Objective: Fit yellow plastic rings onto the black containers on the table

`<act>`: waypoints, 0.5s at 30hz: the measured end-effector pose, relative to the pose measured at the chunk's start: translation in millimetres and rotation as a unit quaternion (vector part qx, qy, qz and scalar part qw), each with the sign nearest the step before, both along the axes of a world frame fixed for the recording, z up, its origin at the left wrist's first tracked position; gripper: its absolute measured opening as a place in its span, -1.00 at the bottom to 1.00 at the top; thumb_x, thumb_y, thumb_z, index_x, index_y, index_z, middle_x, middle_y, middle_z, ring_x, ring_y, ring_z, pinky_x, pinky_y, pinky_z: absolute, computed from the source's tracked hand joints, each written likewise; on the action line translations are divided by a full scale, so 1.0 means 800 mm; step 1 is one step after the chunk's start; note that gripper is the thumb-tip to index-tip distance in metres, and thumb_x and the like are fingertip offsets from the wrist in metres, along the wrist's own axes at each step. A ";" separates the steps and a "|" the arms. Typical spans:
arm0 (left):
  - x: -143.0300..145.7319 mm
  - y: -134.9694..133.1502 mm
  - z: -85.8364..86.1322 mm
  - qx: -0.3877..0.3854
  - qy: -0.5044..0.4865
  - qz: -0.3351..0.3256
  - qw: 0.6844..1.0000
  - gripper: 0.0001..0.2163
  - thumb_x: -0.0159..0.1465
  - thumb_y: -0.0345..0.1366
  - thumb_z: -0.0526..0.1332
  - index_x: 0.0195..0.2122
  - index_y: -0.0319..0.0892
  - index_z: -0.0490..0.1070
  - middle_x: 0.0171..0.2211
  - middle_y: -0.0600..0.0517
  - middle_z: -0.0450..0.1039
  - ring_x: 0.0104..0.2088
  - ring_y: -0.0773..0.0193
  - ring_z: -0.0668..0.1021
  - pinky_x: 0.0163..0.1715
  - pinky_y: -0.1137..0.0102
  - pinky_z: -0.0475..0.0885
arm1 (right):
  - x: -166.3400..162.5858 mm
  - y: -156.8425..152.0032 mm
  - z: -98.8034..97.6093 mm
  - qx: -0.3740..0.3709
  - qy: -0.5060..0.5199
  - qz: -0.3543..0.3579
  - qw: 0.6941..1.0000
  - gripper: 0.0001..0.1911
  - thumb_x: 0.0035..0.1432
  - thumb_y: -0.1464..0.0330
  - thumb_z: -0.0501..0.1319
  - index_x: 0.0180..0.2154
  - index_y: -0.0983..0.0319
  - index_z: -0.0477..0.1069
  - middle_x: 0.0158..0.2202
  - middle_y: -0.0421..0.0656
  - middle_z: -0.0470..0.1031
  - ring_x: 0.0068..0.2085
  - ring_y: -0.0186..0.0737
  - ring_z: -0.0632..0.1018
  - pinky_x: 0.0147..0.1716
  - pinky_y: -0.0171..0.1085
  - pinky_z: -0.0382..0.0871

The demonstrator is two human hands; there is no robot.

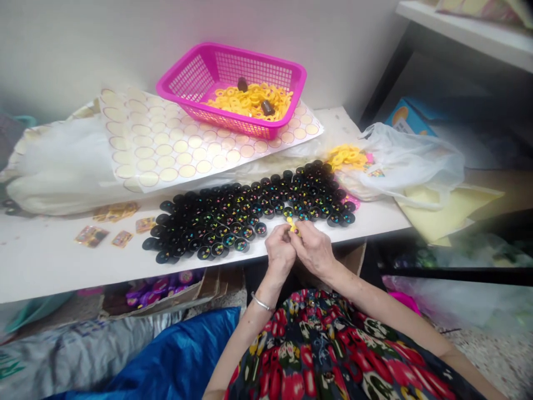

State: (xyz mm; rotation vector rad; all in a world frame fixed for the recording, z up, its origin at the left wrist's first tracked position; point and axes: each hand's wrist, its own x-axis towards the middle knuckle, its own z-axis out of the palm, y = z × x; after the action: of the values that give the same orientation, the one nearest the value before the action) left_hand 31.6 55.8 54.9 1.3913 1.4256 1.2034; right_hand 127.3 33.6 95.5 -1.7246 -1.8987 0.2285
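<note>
At the table's front edge, my left hand (pixel 280 248) and my right hand (pixel 311 245) meet, fingers pinched together. Between their fingertips is a small yellow plastic piece (pixel 291 221), partly covered by the fingers; its exact shape is too small to tell. A dark bit seems to show beside it, but I cannot make it out. Just beyond stand many small round black cups (pixel 229 240), packed closely in rows, with colourful bits inside them. The nearest cups almost touch my fingertips.
A pink basket (pixel 166 88) holding yellow ring-shaped pieces (pixel 241 101) and two dark cylinders sits on sheets of round stickers (pixel 169 161). Small printed packets (pixel 91 236) lie at left. At right, a clear plastic bag (pixel 412 158) lies by more yellow pieces (pixel 347 158). Below is a carton (pixel 212 283).
</note>
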 end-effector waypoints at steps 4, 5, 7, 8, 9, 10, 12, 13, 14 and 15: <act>0.000 0.002 -0.002 0.007 0.010 -0.010 1.000 -0.83 0.03 -0.45 0.13 -0.36 -0.23 0.47 -0.46 0.06 0.40 -0.50 0.41 0.36 -0.49 0.51 0.26 | 0.000 0.000 -0.007 0.036 -0.026 0.022 0.999 -0.75 0.24 0.41 -0.05 -0.31 0.30 0.38 -0.37 -0.05 0.44 -0.28 -0.20 0.47 -0.28 -0.29 0.32; 0.000 0.003 -0.003 0.011 0.014 -0.012 1.000 -0.83 0.03 -0.46 0.13 -0.37 -0.23 0.46 -0.45 0.05 0.40 -0.48 0.40 0.38 -0.48 0.51 0.27 | 0.001 0.001 -0.007 0.039 -0.026 0.034 0.998 -0.74 0.24 0.40 -0.06 -0.32 0.30 0.39 -0.35 -0.03 0.45 -0.27 -0.20 0.47 -0.26 -0.28 0.32; 0.001 0.003 -0.002 0.023 0.018 -0.014 0.999 -0.83 0.03 -0.47 0.11 -0.38 -0.22 0.46 -0.45 0.05 0.40 -0.44 0.37 0.40 -0.45 0.50 0.28 | 0.005 0.002 -0.005 0.032 -0.010 0.064 0.997 -0.74 0.25 0.40 -0.05 -0.30 0.29 0.39 -0.28 -0.01 0.45 -0.22 -0.19 0.47 -0.23 -0.27 0.33; 0.001 0.002 -0.001 0.028 0.018 -0.015 0.999 -0.83 0.02 -0.47 0.12 -0.38 -0.22 0.45 -0.45 0.05 0.40 -0.43 0.37 0.40 -0.44 0.50 0.28 | 0.008 0.003 -0.004 0.019 0.006 0.075 0.997 -0.76 0.24 0.39 -0.03 -0.28 0.28 0.39 -0.25 -0.01 0.45 -0.21 -0.20 0.46 -0.23 -0.27 0.33; 0.001 0.002 0.000 0.029 0.018 -0.017 0.999 -0.84 0.01 -0.47 0.13 -0.39 -0.22 0.45 -0.45 0.05 0.39 -0.44 0.37 0.40 -0.45 0.51 0.28 | 0.010 0.004 -0.002 0.004 0.025 0.081 0.996 -0.79 0.23 0.39 -0.01 -0.27 0.27 0.39 -0.24 -0.01 0.44 -0.22 -0.20 0.47 -0.25 -0.28 0.34; 0.001 0.002 0.001 0.027 0.016 -0.018 0.999 -0.85 -0.01 -0.46 0.15 -0.40 -0.22 0.44 -0.46 0.06 0.38 -0.47 0.39 0.38 -0.48 0.51 0.26 | 0.013 0.005 0.000 -0.012 0.046 0.082 0.995 -0.81 0.21 0.40 0.02 -0.26 0.27 0.39 -0.25 -0.03 0.44 -0.24 -0.21 0.47 -0.27 -0.29 0.35; 0.002 0.001 0.004 0.015 0.009 -0.020 1.000 -0.86 -0.03 -0.44 0.19 -0.41 -0.22 0.44 -0.47 0.08 0.35 -0.53 0.43 0.33 -0.54 0.53 0.22 | 0.016 0.005 0.003 -0.023 0.083 0.076 0.993 -0.84 0.17 0.41 0.05 -0.26 0.26 0.38 -0.28 -0.06 0.43 -0.28 -0.22 0.46 -0.31 -0.30 0.36; 0.002 0.000 0.006 0.009 0.003 -0.020 1.000 -0.86 -0.04 -0.42 0.20 -0.41 -0.22 0.44 -0.47 0.09 0.34 -0.55 0.44 0.30 -0.56 0.53 0.20 | 0.017 0.005 0.004 -0.016 0.094 0.075 0.993 -0.84 0.16 0.41 0.05 -0.25 0.26 0.38 -0.29 -0.06 0.42 -0.27 -0.21 0.46 -0.30 -0.29 0.36; 0.003 0.000 0.007 0.005 -0.003 -0.020 1.000 -0.87 -0.04 -0.41 0.21 -0.41 -0.22 0.44 -0.47 0.09 0.33 -0.55 0.45 0.29 -0.56 0.53 0.19 | 0.017 0.005 0.004 -0.005 0.097 0.076 0.992 -0.83 0.15 0.42 0.05 -0.24 0.25 0.38 -0.28 -0.06 0.42 -0.26 -0.21 0.46 -0.28 -0.28 0.36; 0.003 0.000 0.007 0.005 -0.007 -0.020 1.000 -0.87 -0.03 -0.41 0.21 -0.41 -0.22 0.43 -0.47 0.09 0.33 -0.55 0.45 0.29 -0.56 0.53 0.18 | 0.017 0.005 0.004 0.006 0.093 0.078 0.993 -0.82 0.15 0.43 0.04 -0.24 0.25 0.38 -0.27 -0.05 0.43 -0.24 -0.19 0.45 -0.26 -0.26 0.36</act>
State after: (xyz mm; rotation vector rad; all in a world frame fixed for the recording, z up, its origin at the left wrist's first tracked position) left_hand 33.8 55.7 60.6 1.4091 1.3784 1.1933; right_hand 140.9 37.7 98.8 -1.4925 -1.8919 0.4200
